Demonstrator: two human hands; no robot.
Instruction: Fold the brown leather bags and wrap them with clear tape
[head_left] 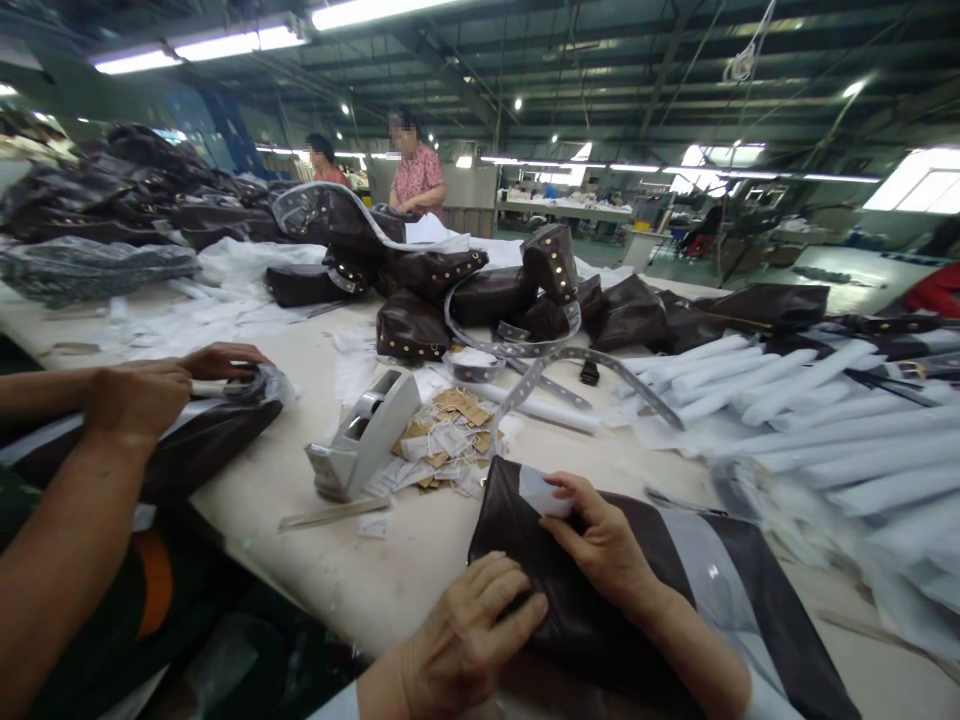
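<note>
A dark brown leather bag (637, 620) lies on the table in front of me. Its strap (592, 355), covered in pale wrapping, loops up from the far left corner. My left hand (480, 625) is closed on the bag's near left side, fingers curled against the leather. Between the thumb and fingers of my right hand (604, 545) is a translucent white strip (541, 492) at the bag's far left end. A wider translucent band (705, 570) crosses the bag beside my right forearm. What lies under my left palm is hidden.
A grey tape dispenser (364, 435) stands left of a heap of tags (446, 440). At left, a co-worker's hands (142, 395) handle another dark bag. More brown bags (480, 295) are piled behind. White wrapped rolls (810, 400) lie at right.
</note>
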